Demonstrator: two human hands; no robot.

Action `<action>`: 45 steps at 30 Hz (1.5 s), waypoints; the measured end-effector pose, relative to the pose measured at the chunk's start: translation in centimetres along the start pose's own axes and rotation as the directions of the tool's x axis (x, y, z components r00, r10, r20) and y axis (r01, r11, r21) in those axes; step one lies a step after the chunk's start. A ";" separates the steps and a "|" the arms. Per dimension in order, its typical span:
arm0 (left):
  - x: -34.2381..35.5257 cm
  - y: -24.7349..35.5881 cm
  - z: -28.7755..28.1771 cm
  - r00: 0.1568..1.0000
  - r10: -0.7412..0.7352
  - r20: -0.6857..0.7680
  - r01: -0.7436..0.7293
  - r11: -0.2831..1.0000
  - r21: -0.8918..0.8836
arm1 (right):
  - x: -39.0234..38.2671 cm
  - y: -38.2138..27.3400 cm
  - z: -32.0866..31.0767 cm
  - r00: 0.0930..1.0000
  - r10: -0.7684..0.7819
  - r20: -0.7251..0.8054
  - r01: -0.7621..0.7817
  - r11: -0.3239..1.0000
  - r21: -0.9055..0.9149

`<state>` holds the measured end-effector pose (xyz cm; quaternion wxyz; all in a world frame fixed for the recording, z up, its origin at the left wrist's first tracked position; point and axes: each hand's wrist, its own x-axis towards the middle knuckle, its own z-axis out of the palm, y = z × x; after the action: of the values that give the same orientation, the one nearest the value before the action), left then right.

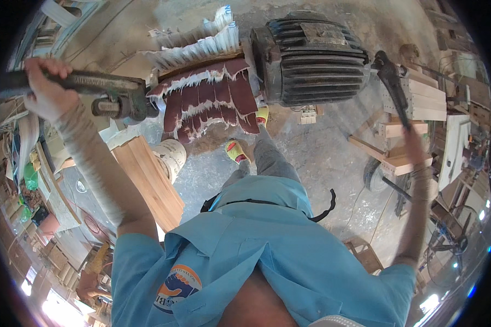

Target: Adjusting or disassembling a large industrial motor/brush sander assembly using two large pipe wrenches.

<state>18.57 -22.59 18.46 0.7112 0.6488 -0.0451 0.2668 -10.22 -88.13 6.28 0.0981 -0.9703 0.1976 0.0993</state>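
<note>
My left hand [52, 92] is closed round the thick handle of a large pipe wrench [106, 82]. The jaw end of this wrench sits at the left end of a flap sanding drum [207, 101], which carries frayed brown abrasive strips and pale bristles. To the drum's right is a dark, finned electric motor [316, 62]. My right hand [414, 144], slightly blurred, grips the lower end of a dark wrench [391, 82]. Its head is at the shaft on the motor's right end; the exact contact is too small to tell.
A white bucket [172, 158] and wide wooden boards [147, 182] stand left of my legs. Stacked timber pieces [403, 144] and a small wheel [373, 174] are on the right. My feet, in yellow-green shoes [235, 151], are on the floor below the drum.
</note>
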 end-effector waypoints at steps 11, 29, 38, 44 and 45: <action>5.7 -5.3 1.8 0.974 -0.211 0.082 0.206 0.976 0.066 | -2.3 -1.3 6.2 0.975 0.219 -0.047 -0.215 0.973 0.079; 9.9 -13.2 2.0 0.949 -0.297 0.111 0.263 0.933 0.245 | -1.0 -2.6 14.0 0.938 0.251 -0.238 -0.191 0.949 0.250; 10.3 -14.7 2.1 0.900 -0.409 0.152 0.357 0.890 0.283 | -1.6 -1.9 10.9 0.957 0.262 -0.123 -0.236 0.953 0.191; 5.4 -6.1 1.6 0.970 -0.242 0.024 0.238 0.965 0.113 | 0.9 -1.3 -5.4 0.993 0.048 0.109 -0.032 0.990 -0.139; 4.8 -5.4 1.5 0.981 -0.195 -0.018 0.196 0.974 0.116 | 2.0 -1.2 -7.4 0.986 0.014 0.167 0.018 0.982 -0.188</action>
<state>25.45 -22.56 15.85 0.6950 0.6897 0.0369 0.2000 -6.82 -89.44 13.08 0.0222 -0.9636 0.1774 0.1989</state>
